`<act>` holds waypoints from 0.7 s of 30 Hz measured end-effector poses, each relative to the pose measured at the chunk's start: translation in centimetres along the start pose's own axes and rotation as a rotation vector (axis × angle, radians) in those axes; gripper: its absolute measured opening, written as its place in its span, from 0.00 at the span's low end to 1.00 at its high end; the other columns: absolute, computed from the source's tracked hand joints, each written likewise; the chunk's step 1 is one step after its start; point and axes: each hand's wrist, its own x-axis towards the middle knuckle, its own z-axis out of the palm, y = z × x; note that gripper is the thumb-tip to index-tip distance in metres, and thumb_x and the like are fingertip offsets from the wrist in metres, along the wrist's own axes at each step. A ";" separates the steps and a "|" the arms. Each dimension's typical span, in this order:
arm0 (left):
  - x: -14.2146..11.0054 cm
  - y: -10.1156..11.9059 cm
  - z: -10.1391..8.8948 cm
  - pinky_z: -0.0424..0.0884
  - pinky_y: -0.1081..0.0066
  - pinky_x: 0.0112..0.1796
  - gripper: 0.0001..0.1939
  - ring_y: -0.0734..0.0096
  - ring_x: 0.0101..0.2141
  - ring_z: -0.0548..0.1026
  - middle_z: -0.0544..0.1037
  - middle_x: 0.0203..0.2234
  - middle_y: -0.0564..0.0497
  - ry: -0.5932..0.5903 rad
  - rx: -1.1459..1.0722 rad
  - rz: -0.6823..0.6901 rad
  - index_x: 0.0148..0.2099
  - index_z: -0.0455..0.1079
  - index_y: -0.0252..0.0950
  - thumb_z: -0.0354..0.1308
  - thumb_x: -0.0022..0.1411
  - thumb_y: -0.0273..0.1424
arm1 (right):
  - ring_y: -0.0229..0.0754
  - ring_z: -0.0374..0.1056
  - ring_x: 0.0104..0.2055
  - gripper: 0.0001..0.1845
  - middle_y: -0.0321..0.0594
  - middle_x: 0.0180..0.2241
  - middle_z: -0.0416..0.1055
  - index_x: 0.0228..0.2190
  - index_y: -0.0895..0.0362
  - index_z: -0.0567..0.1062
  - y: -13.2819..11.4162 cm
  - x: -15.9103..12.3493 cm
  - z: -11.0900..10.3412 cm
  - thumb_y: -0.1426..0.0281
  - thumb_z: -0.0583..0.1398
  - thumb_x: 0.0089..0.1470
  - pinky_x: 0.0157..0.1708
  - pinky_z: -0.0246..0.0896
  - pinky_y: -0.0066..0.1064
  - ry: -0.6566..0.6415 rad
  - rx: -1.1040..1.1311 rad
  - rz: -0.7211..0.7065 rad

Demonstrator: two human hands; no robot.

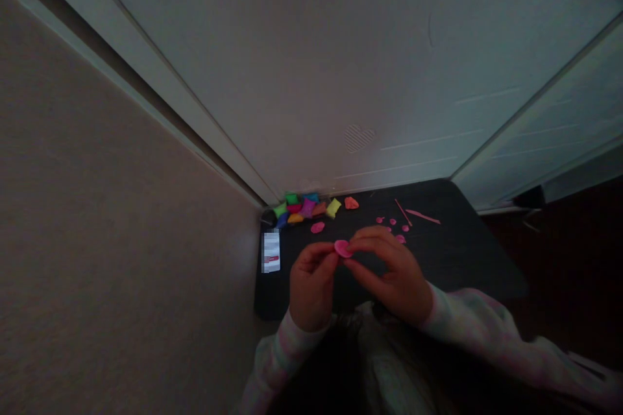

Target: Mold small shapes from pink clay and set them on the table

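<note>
Between my two hands, above the dark table, is a small flattened disc of pink modelling clay (343, 248). The fingertips of my left hand (313, 282) pinch its left edge. On its right side, the thumb and fingers of my right hand (389, 272) grip it too. Beyond my right hand lie several small pink clay pieces (392, 222), some partly hidden by the fingers. A larger pink clay lump (318, 227) rests on the table beyond my left hand.
Colourful clay packets (307, 209) are heaped at the table's back left, beside an orange crumpled piece (351, 203). A lit phone (270, 251) lies at the left edge. Thin pink sticks or tools (423, 216) lie back right. A white panel (302, 78) stands behind the dark table (467, 253).
</note>
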 end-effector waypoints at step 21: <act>-0.1 0.1 0.3 0.69 0.77 0.30 0.09 0.78 0.25 0.73 0.76 0.21 0.55 -0.004 -0.046 -0.035 0.26 0.72 0.36 0.66 0.37 0.27 | 0.41 0.66 0.35 0.05 0.39 0.30 0.70 0.31 0.55 0.72 -0.3 0.3 -0.3 0.75 0.57 0.49 0.35 0.62 0.35 -0.026 -0.030 -0.038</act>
